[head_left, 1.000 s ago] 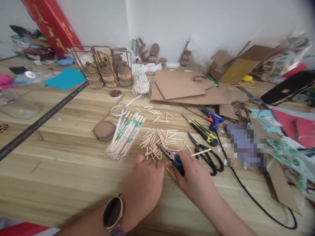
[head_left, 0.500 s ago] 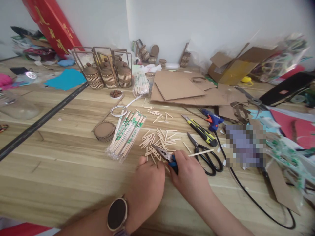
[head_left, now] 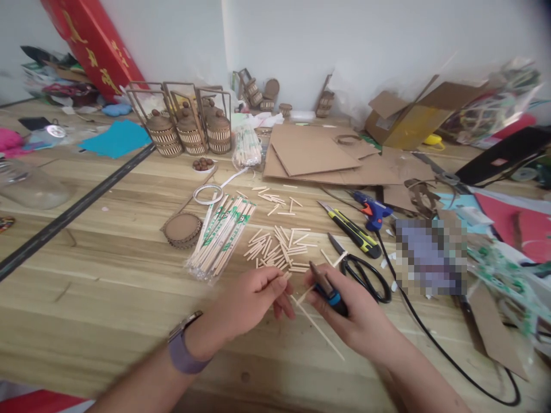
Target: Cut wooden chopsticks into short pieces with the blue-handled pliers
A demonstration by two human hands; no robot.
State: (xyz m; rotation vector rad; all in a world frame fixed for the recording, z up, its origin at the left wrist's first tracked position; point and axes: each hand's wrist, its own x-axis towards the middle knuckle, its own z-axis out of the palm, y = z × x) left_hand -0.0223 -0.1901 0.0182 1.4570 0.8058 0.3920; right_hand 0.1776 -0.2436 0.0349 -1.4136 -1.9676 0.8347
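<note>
My left hand (head_left: 258,295) pinches a short wooden stick (head_left: 286,276) between thumb and fingertips, just in front of the pile of cut sticks (head_left: 275,248). My right hand (head_left: 348,307) is wrapped round the blue-handled pliers (head_left: 329,287), whose jaws point up and left. A thin stick also passes through the right fingers, its end (head_left: 341,258) showing above the hand. Below and between the hands a longer thin stick (head_left: 321,331) slants down to the right. A bag of wrapped chopsticks (head_left: 221,238) lies left of the pile.
Black scissors (head_left: 365,278), a yellow-black cutter (head_left: 353,229) and a blue glue gun (head_left: 373,211) lie at the right, with a black cable. Cardboard sheets (head_left: 314,152) and small baskets (head_left: 191,135) stand behind. A round cardboard piece (head_left: 183,229) is at left.
My left hand has turned, its thumb and fingers now showing with a short stick. The pliers have swung upright and moved right, off the pile. A longer stick now shows below the hands.
</note>
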